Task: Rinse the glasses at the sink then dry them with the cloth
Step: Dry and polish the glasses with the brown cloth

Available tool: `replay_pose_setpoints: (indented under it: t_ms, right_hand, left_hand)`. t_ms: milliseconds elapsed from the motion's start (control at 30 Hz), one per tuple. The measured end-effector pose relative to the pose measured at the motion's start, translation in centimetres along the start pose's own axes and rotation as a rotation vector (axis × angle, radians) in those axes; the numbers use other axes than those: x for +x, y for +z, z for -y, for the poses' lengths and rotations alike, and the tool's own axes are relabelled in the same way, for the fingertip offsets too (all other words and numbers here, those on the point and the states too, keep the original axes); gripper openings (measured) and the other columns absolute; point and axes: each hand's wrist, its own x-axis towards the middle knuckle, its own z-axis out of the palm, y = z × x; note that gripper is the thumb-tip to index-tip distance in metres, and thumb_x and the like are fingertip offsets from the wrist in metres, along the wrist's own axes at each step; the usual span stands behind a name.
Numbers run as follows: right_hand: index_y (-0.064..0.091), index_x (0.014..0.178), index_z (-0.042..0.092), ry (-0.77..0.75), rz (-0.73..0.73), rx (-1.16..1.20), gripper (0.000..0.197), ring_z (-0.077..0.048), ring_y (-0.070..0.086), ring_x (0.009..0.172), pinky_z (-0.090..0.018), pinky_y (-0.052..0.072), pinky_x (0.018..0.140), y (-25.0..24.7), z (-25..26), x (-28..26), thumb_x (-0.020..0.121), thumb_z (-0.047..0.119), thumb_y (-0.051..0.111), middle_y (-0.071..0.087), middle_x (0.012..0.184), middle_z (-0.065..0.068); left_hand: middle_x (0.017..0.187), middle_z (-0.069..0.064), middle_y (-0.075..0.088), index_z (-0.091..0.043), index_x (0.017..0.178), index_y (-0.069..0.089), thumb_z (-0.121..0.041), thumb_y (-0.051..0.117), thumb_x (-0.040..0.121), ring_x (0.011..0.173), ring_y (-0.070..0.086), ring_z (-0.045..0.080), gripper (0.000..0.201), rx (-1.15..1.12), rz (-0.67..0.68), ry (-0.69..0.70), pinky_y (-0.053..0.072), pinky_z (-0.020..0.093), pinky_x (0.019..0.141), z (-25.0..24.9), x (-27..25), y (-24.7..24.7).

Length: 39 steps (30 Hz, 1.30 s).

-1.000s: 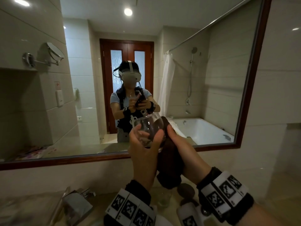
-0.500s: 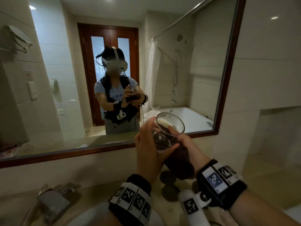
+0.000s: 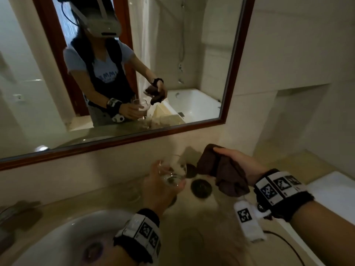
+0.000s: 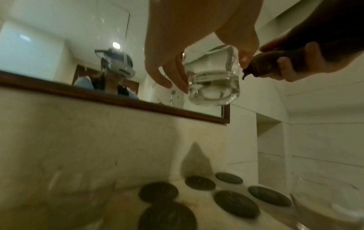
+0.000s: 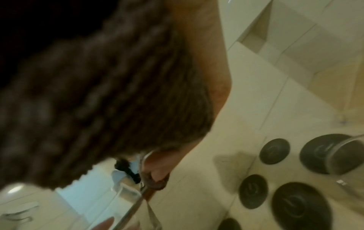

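Observation:
A clear tumbler (image 3: 173, 174) hangs upright just above the counter, and my left hand (image 3: 161, 184) grips it round its side. The left wrist view shows the same tumbler (image 4: 213, 80) from below with my fingers (image 4: 167, 73) wrapped on its wall. To its right, apart from the glass, my right hand (image 3: 237, 160) clutches a bunched dark brown cloth (image 3: 221, 169). That cloth (image 5: 98, 101) fills most of the right wrist view. The white sink basin (image 3: 63, 235) lies at the lower left.
Several dark round coasters (image 3: 201, 188) lie on the beige counter under the hands, near the back wall. Another glass (image 3: 134, 191) stands faintly left of the held one. A blurred tap (image 3: 15, 214) is at far left; a white slab (image 3: 334, 198) at right. The mirror frame (image 3: 123, 139) runs above.
Both hands have come down from in front of the mirror to just above the counter. The cloth has left the glass and the right hand has moved away to the right.

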Motion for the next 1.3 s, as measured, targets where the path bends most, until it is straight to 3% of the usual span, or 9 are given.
replay_pose_setpoints:
  t_ms: [67, 167, 233, 333, 433, 533, 967, 1100, 1300]
  right_hand:
    - [0.055, 0.120, 0.000, 0.030, -0.040, -0.023, 0.050, -0.031, 0.068, 0.067, -0.030, 0.055, 0.053, -1.8, -0.7, 1.1, 0.084, 0.035, 0.063, 0.067, 0.092, -0.023]
    - [0.054, 0.117, -0.004, 0.064, -0.069, -0.038, 0.046, -0.031, 0.068, 0.063, -0.028, 0.053, 0.048, -3.6, -2.0, 2.1, 0.087, 0.029, 0.060, 0.064, 0.092, -0.025]
    - [0.058, 0.115, -0.004, 0.077, -0.105, -0.095, 0.047, -0.037, 0.067, 0.081, -0.032, 0.055, 0.059, -4.6, -3.2, 2.9, 0.085, 0.032, 0.063, 0.065, 0.104, -0.028]
    - [0.063, 0.110, -0.002, 0.106, -0.140, -0.225, 0.049, -0.039, 0.065, 0.094, -0.038, 0.054, 0.077, -5.3, -4.7, 3.7, 0.080, 0.038, 0.067, 0.067, 0.104, -0.025]
    - [0.065, 0.104, 0.001, 0.110, -0.134, -0.332, 0.042, -0.035, 0.067, 0.087, -0.039, 0.054, 0.081, -5.7, -5.6, 4.4, 0.082, 0.037, 0.066, 0.069, 0.097, -0.021]
    - [0.066, 0.103, 0.005, 0.123, -0.117, -0.388, 0.040, -0.032, 0.068, 0.088, -0.040, 0.053, 0.089, -5.6, -6.2, 5.2, 0.083, 0.039, 0.065, 0.070, 0.097, -0.017]
    - [0.064, 0.108, 0.005, 0.134, -0.112, -0.421, 0.043, -0.033, 0.067, 0.093, -0.046, 0.050, 0.094, -4.1, -7.5, 6.3, 0.082, 0.039, 0.065, 0.069, 0.101, -0.017]
    - [0.066, 0.106, 0.006, 0.131, -0.133, -0.424, 0.043, -0.033, 0.067, 0.093, -0.049, 0.051, 0.092, -3.9, -7.7, 6.0, 0.080, 0.040, 0.067, 0.070, 0.100, -0.017]
    - [0.066, 0.104, 0.007, 0.145, -0.147, -0.408, 0.047, -0.035, 0.067, 0.092, -0.050, 0.051, 0.092, -3.6, -8.4, 5.4, 0.075, 0.043, 0.070, 0.070, 0.099, -0.018]
  left_hand:
    - [0.108, -0.009, 0.056, -0.022, 0.125, 0.038, -0.013, 0.083, 0.067, 0.089, 0.057, 0.001, 0.074, -0.037, 0.151, -0.053, 0.047, 0.004, 0.064, 1.5, 0.5, 1.6]
    - [0.109, 0.003, 0.057, -0.021, 0.123, 0.034, -0.013, 0.079, 0.070, 0.095, 0.060, 0.017, 0.070, 0.039, 0.384, -0.135, 0.053, 0.024, 0.081, 3.1, 1.2, 3.1]
    - [0.105, 0.000, 0.055, -0.023, 0.120, 0.032, -0.018, 0.078, 0.072, 0.092, 0.058, 0.020, 0.067, 0.290, 0.478, -0.088, 0.050, 0.025, 0.079, 3.9, 1.4, 3.8]
    - [0.099, -0.008, 0.044, -0.027, 0.106, 0.039, -0.028, 0.083, 0.058, 0.092, 0.051, 0.019, 0.066, 0.347, 0.563, -0.051, 0.044, 0.020, 0.072, 5.3, 1.7, 4.4]
    - [0.113, -0.006, 0.046, -0.027, 0.119, 0.041, -0.022, 0.084, 0.059, 0.103, 0.050, 0.015, 0.074, 0.371, 0.589, -0.083, 0.044, 0.016, 0.079, 7.0, 2.3, 4.7]
    - [0.122, -0.005, 0.048, -0.032, 0.128, 0.038, -0.017, 0.083, 0.064, 0.112, 0.052, 0.016, 0.080, 0.434, 0.622, -0.095, 0.050, 0.033, 0.093, 8.9, 2.7, 4.9]
    - [0.130, -0.005, 0.042, -0.021, 0.136, 0.032, -0.015, 0.083, 0.066, 0.119, 0.044, 0.010, 0.086, 0.448, 0.672, -0.007, 0.041, 0.024, 0.100, 10.0, 2.5, 6.3]
    - [0.134, 0.000, 0.043, -0.021, 0.139, 0.027, -0.016, 0.085, 0.063, 0.122, 0.046, 0.016, 0.096, 0.449, 0.700, -0.006, 0.044, 0.030, 0.101, 10.1, 2.5, 6.6]
    - [0.124, -0.009, 0.039, -0.019, 0.135, 0.033, -0.018, 0.079, 0.072, 0.114, 0.043, 0.010, 0.078, 0.482, 0.711, -0.014, 0.041, 0.025, 0.097, 10.2, 2.2, 7.0]
